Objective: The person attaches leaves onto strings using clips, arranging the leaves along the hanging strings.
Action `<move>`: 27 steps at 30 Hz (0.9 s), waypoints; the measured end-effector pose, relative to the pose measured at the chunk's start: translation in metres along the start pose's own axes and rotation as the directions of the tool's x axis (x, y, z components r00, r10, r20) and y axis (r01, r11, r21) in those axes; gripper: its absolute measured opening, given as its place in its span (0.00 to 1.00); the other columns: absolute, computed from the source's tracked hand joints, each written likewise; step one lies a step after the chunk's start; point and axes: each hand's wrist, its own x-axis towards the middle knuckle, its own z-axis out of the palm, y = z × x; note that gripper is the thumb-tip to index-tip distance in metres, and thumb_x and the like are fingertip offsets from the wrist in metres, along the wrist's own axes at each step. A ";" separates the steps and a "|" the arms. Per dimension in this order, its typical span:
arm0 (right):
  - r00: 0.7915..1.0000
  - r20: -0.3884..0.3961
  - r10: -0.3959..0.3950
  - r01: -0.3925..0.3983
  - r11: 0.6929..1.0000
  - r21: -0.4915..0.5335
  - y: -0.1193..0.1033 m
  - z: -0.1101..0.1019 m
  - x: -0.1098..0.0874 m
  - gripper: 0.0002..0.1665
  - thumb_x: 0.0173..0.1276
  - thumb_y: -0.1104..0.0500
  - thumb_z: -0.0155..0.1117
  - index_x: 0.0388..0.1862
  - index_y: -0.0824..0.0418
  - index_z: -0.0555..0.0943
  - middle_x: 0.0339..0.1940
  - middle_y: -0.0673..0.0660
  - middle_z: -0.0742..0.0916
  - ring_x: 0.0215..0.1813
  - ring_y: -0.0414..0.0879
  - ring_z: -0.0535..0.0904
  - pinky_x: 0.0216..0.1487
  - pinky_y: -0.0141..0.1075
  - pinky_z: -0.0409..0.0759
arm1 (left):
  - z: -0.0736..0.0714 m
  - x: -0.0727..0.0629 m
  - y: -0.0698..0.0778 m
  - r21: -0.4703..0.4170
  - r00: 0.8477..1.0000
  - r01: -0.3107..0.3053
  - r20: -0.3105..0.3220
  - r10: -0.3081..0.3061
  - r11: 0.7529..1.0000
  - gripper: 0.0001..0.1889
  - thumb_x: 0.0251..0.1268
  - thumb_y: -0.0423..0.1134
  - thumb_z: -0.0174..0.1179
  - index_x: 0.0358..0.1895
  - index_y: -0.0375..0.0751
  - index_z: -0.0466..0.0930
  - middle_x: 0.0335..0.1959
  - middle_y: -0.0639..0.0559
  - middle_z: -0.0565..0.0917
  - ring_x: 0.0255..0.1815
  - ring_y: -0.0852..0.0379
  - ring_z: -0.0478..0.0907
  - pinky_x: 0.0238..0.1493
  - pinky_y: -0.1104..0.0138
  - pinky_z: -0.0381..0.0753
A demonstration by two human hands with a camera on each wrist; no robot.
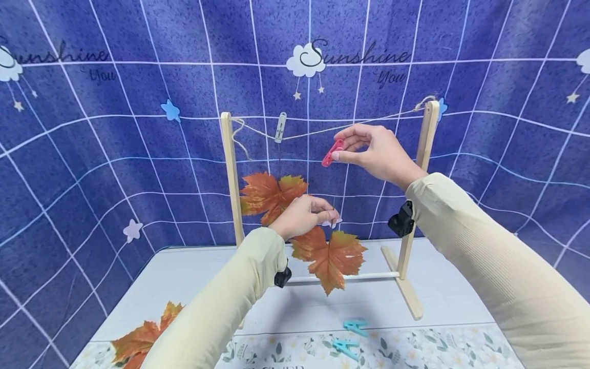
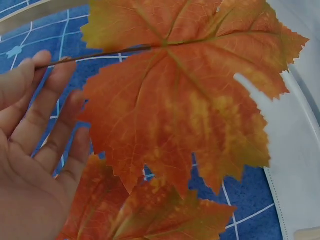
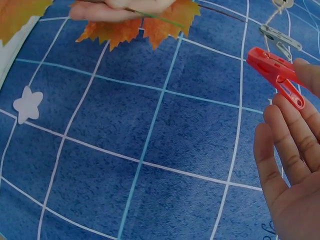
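Note:
My left hand (image 1: 306,214) pinches the thin stem of an orange artificial maple leaf (image 1: 329,256), which hangs below the fingers. In the left wrist view the stem (image 2: 95,56) runs from thumb and fingertip to the leaf. Higher and to the right, my right hand (image 1: 375,154) pinches a red clothespin (image 1: 333,152) by its handle end, just under a sagging string (image 1: 318,132). A grey clothespin (image 1: 280,127) sits on that string at the left. From it a second maple leaf (image 1: 267,192) hangs by its stem, partly behind my left hand.
The string is tied between two wooden posts (image 1: 232,174) of a stand with a white crossbar (image 1: 369,275). Two turquoise clothespins (image 1: 345,347) lie on the floral cloth in front. Another maple leaf (image 1: 138,341) lies at the front left, partly under my left sleeve. A blue patterned curtain (image 1: 115,154) hangs behind.

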 end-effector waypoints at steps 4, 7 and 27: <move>1.000 -0.008 0.000 0.000 1.000 0.000 -0.002 -0.001 0.003 0.22 0.67 0.53 0.75 0.56 0.61 0.83 0.45 0.58 0.88 0.50 0.49 0.82 0.52 0.44 0.73 | 0.000 0.003 0.000 0.010 0.996 0.003 -0.090 -0.002 1.000 0.10 0.76 0.40 0.59 0.44 0.41 0.89 0.40 0.52 0.89 0.50 0.56 0.83 0.52 0.61 0.80; 1.000 -0.016 -0.010 0.010 1.000 -0.014 -0.005 0.000 0.005 0.22 0.68 0.53 0.74 0.56 0.60 0.83 0.46 0.58 0.88 0.49 0.48 0.82 0.54 0.45 0.75 | 0.000 0.005 -0.001 0.030 0.989 0.008 -0.147 -0.004 1.000 0.11 0.77 0.41 0.58 0.46 0.41 0.89 0.39 0.52 0.89 0.51 0.55 0.83 0.52 0.60 0.80; 0.983 -0.148 -0.106 0.082 0.984 -0.161 -0.039 -0.017 0.039 0.16 0.70 0.56 0.71 0.53 0.61 0.86 0.45 0.57 0.89 0.43 0.45 0.84 0.47 0.34 0.76 | -0.019 0.032 0.027 0.123 0.869 0.107 -0.493 -0.033 0.987 0.13 0.78 0.45 0.56 0.48 0.44 0.88 0.34 0.53 0.90 0.39 0.55 0.82 0.42 0.60 0.76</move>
